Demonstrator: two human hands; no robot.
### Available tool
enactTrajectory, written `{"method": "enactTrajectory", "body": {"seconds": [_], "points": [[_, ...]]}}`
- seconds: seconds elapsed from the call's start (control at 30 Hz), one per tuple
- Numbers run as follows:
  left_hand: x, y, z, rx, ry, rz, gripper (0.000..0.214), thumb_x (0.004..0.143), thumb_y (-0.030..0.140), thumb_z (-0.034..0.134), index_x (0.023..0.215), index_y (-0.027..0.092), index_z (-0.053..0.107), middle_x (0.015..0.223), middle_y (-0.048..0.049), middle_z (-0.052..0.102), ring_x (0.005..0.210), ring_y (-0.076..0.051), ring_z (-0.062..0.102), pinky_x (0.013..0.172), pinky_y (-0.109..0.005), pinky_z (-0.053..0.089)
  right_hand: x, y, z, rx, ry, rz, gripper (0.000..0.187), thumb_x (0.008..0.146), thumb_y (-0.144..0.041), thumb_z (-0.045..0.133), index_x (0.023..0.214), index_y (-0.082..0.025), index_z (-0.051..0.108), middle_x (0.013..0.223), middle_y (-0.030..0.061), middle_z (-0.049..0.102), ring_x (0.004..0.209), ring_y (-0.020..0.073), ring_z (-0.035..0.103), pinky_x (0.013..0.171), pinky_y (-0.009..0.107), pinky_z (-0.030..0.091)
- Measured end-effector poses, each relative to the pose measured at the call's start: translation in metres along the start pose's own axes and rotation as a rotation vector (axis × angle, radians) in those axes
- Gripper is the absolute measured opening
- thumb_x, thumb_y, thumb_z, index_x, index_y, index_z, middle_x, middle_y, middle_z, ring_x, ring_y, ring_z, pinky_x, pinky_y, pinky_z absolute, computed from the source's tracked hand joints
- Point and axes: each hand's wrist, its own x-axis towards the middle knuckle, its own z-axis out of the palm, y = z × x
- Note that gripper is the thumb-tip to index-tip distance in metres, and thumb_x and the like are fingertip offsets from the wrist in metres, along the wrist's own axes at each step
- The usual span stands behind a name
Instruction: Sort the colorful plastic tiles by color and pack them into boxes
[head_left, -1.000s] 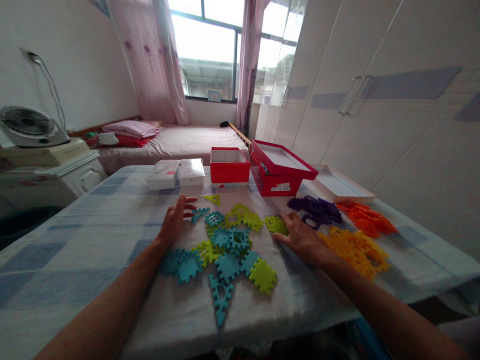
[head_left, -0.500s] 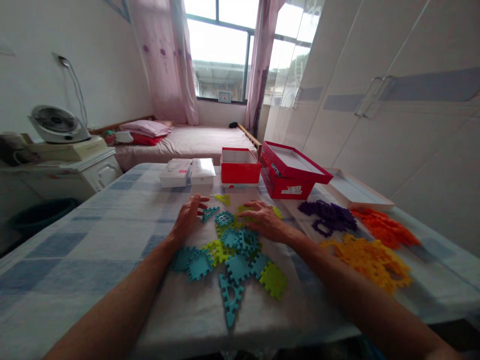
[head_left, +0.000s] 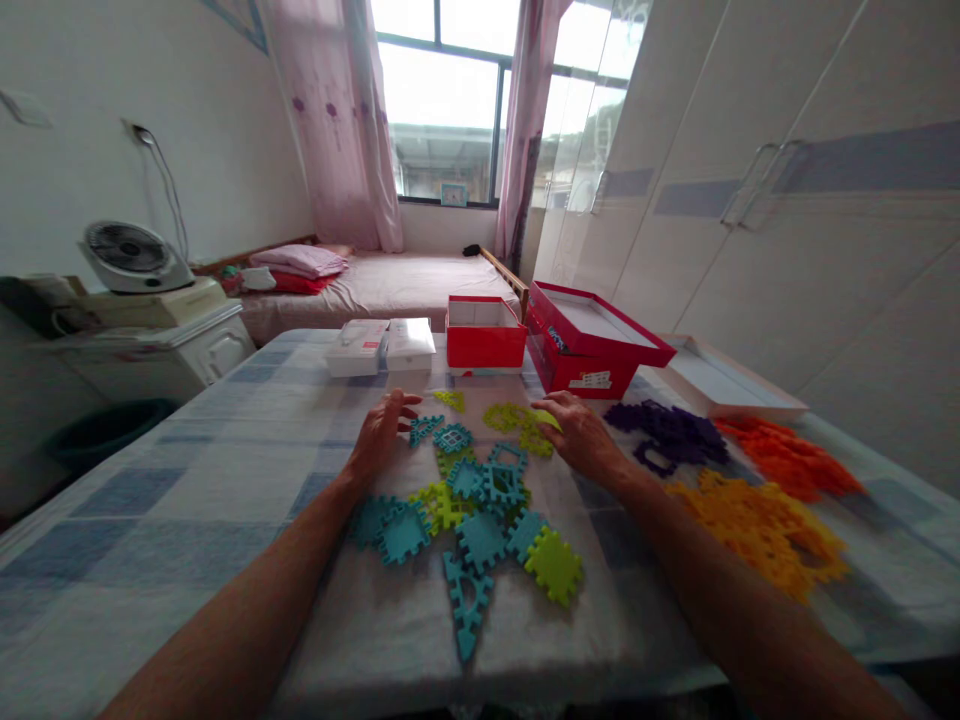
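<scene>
My left hand (head_left: 381,432) rests on the cloth at the left of the pile, fingers apart and holding nothing. Close to its fingertips lies a teal triangular interlocking piece (head_left: 425,429), with a teal window-shaped piece (head_left: 453,437) beside it. My right hand (head_left: 576,432) is at the pile's far right side, its fingers stretched over a yellow-green piece (head_left: 546,417) that they partly hide. Left of that hand are more yellow-green pieces (head_left: 510,415). Nearer to me, teal square pieces (head_left: 481,540) overlap yellow-green ones, and a long teal pointed piece (head_left: 466,605) lies in front.
Purple pieces (head_left: 671,435), orange pieces (head_left: 787,455) and yellow pieces (head_left: 757,525) form separate heaps at the right. Along the back stand white boxes (head_left: 358,350), an open red box (head_left: 486,350), a larger red box (head_left: 585,372) and a shallow tray-like lid (head_left: 739,410).
My right hand has shifted right, uncovering yellow-green pieces that it covered before. My left hand stays beside the teal triangular piece. The whole view has turned slightly.
</scene>
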Motion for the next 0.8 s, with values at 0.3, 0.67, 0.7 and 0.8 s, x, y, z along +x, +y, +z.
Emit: {"method": "enactTrajectory", "body": {"seconds": [0.3, 0.67, 0.7, 0.8], "points": [[0.001, -0.002, 0.002, -0.002, 0.010, 0.013, 0.073, 0.069, 0.077, 0.041, 0.090, 0.013, 0.067, 0.078, -0.0082, 0.063, 0.071, -0.019, 0.059, 0.064, -0.030, 0.047, -0.107, -0.055, -0.035, -0.001, -0.376, 0.005, 0.075, 0.068, -0.055, 0.066, 0.131, -0.019, 0.045, 0.121, 0.0131, 0.052, 0.100, 0.0272, 0.056, 0.085, 0.039, 0.046], [0.002, -0.004, 0.000, 0.026, 0.015, 0.022, 0.075, 0.070, 0.078, 0.038, 0.090, 0.013, 0.067, 0.077, -0.0084, 0.064, 0.069, -0.018, 0.060, 0.063, -0.030, 0.047, -0.115, -0.037, -0.010, -0.037, -0.233, 0.047, 0.062, 0.075, -0.025, 0.052, 0.134, -0.011, 0.039, 0.127, 0.0174, 0.050, 0.112, 0.0271, 0.053, 0.091, 0.039, 0.046], [0.002, -0.004, 0.000, 0.034, 0.015, 0.022, 0.075, 0.071, 0.078, 0.037, 0.090, 0.012, 0.067, 0.077, -0.0080, 0.063, 0.068, -0.018, 0.059, 0.063, -0.030, 0.048, -0.112, -0.031, -0.011, -0.036, -0.205, 0.038, 0.063, 0.075, -0.026, 0.051, 0.135, -0.011, 0.037, 0.126, 0.0177, 0.050, 0.112, 0.0271, 0.053, 0.091, 0.040, 0.046], [0.003, -0.004, 0.000, 0.059, 0.008, 0.018, 0.075, 0.072, 0.078, 0.035, 0.090, 0.013, 0.067, 0.075, -0.0067, 0.062, 0.065, -0.017, 0.059, 0.062, -0.030, 0.048, -0.087, -0.012, -0.013, -0.051, -0.095, 0.016, 0.064, 0.077, -0.029, 0.050, 0.136, -0.010, 0.035, 0.128, 0.0193, 0.050, 0.118, 0.0288, 0.049, 0.096, 0.043, 0.043]]}}
